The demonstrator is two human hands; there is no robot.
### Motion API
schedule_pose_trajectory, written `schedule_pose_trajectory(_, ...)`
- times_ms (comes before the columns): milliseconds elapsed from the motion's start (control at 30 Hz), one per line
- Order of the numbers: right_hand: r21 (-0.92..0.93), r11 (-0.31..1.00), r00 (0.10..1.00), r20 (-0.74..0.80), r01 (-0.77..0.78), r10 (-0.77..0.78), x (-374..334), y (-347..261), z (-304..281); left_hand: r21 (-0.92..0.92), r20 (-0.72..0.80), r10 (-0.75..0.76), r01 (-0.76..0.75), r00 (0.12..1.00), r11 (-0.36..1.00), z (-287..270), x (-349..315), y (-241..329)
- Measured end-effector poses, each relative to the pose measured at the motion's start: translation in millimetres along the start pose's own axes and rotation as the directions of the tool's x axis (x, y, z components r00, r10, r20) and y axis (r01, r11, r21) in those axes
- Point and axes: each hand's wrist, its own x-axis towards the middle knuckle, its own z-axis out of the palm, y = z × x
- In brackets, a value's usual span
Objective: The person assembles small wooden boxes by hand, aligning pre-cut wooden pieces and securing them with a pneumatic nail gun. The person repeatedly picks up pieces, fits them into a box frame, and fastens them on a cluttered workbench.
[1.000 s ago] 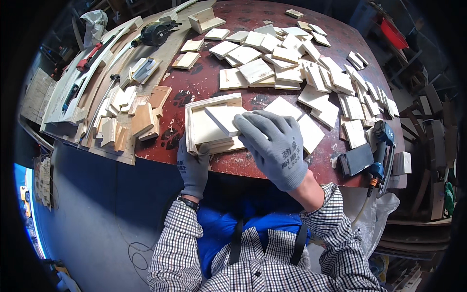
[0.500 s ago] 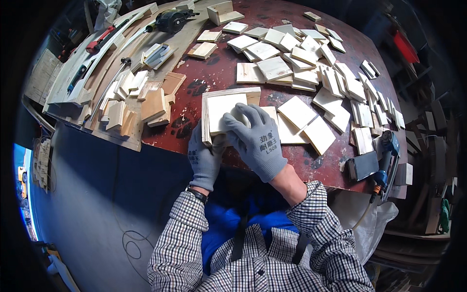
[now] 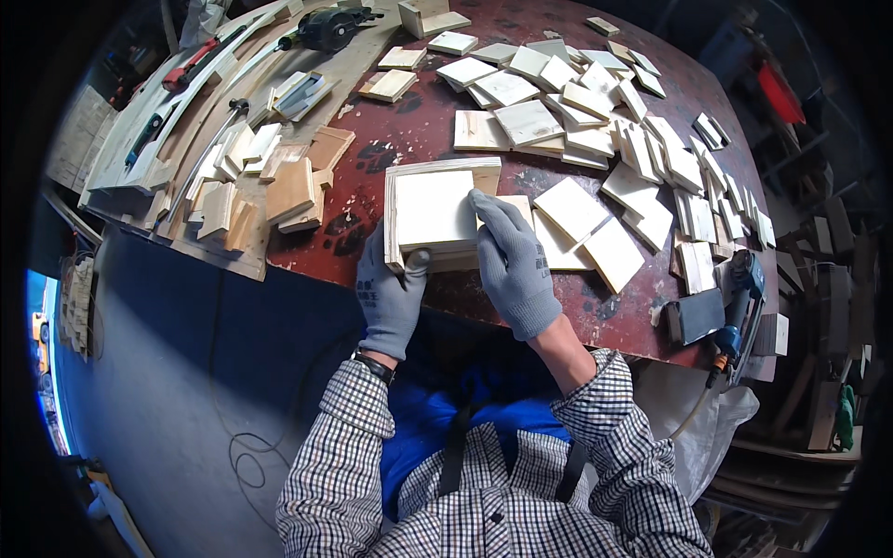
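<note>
Both my hands wear grey gloves. My left hand [image 3: 391, 302] is closed around the near left corner of an L-shaped plywood corner piece [image 3: 394, 191], thumb in front and its fingers partly hidden behind the wood. A pale square wooden block [image 3: 434, 212] sits against the inside of that corner. My right hand [image 3: 517, 270] grips the block's right edge, its fingertips at the upper right corner; the thumb is hidden. The two wooden pieces are at the near edge of the red worktable [image 3: 363, 214].
Loose square wood pieces [image 3: 532, 123] cover the table's middle and right. A nail gun [image 3: 741, 288] lies at the right edge. To the left are wood offcuts [image 3: 292, 191], a hammer [image 3: 238, 107], and a black power tool [image 3: 327, 31] farther back. A hose coils on the floor.
My right hand has slid from the block's face to its right edge, uncovering most of the face. My left thumb now shows at the front of the corner piece.
</note>
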Motion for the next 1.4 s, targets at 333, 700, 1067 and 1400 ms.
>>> schedule_pose_trajectory(333,-0.361,0.827,0.902,0.175,0.432,-0.395,33,-41,7,0.017,-0.049,0.077,-0.077,0.996,0.997,6,-2,-14)
schedule_pose_trajectory(700,-0.432,0.811,0.916,0.25,0.395,-0.313,27,-39,25,0.042,-0.087,0.12,-0.116,0.989,0.992,8,-2,-14)
schedule_pose_trajectory(1067,-0.404,0.87,0.955,0.209,0.282,-0.212,40,-21,4,-0.221,0.049,-0.073,0.082,0.996,0.972,5,-5,-13)
schedule_pose_trajectory(1400,-0.186,0.914,0.932,0.035,0.36,-0.36,44,-20,-47,-0.089,-0.033,0.012,-0.015,0.999,0.996,6,-2,-7)
